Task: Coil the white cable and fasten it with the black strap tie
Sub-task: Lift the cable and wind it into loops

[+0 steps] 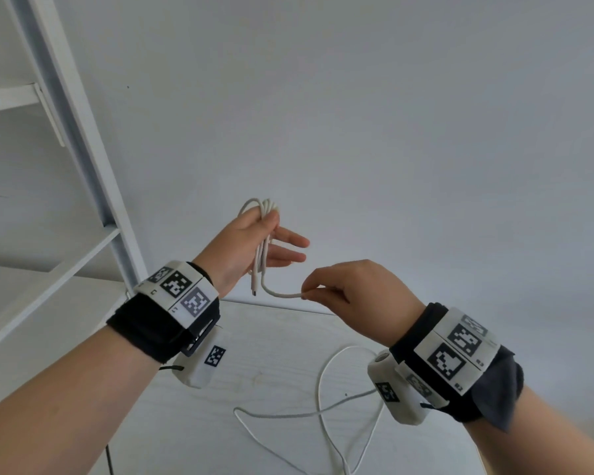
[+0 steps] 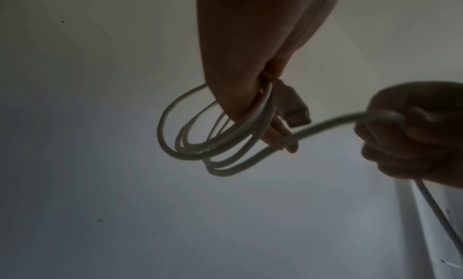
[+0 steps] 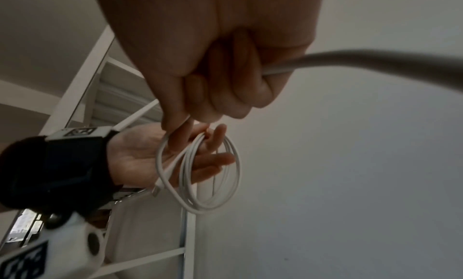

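My left hand [image 1: 282, 234] is raised in front of the wall and holds several loops of the white cable [image 1: 263, 214], thumb pinning them against the palm, fingers stretched out. One connector end [image 1: 254, 289] hangs below that hand. My right hand [image 1: 305, 294] pinches the cable just right of the coil; the strand runs on under the hand and down to the table. The left wrist view shows the loops [image 2: 190, 150] and a plug [image 2: 298, 112] by the thumb. The right wrist view shows the coil [image 3: 233, 164] across my left palm [image 3: 135, 154]. No black strap tie is in view.
The loose rest of the cable [image 1: 323, 406] lies in wide curves on the white table [image 1: 254, 337] below my wrists. A white shelf frame [image 1: 83, 132] stands at the left against the plain wall. A thin dark cord [image 1: 108, 457] hangs at the table's near left.
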Demonstrator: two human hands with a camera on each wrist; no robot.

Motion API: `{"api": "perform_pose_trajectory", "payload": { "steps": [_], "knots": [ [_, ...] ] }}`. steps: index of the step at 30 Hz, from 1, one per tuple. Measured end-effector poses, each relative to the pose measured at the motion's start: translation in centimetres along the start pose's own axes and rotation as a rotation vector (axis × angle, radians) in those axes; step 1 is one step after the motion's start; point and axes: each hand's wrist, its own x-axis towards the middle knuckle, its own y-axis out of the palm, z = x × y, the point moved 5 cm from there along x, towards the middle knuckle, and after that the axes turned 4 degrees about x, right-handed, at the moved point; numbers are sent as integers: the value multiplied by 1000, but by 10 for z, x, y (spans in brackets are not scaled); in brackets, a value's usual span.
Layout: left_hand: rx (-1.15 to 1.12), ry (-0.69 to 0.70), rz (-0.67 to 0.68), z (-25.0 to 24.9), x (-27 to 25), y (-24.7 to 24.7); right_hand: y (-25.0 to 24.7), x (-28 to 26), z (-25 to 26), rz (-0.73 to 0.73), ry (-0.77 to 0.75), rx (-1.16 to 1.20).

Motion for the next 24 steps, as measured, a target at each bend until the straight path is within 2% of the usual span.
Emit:
{"api": "perform_pose_trajectory", "payload": {
  "steps": [4, 8, 11, 18, 24],
  "knots": [
    [128, -43, 15, 4, -9, 15, -14, 8, 9, -109, -50, 35],
    [253, -15, 126, 5, -19, 30, -25, 17, 2, -168, -21, 39],
    [311, -2, 121, 7, -21, 30, -27, 19, -2, -188, -5, 53],
    [110, -41, 140, 16, -28, 36, -37, 21, -10, -228, 30, 117],
    [45, -43, 274, 11, -36, 40, -38, 23, -28, -241, 94, 163]
  ]
}}
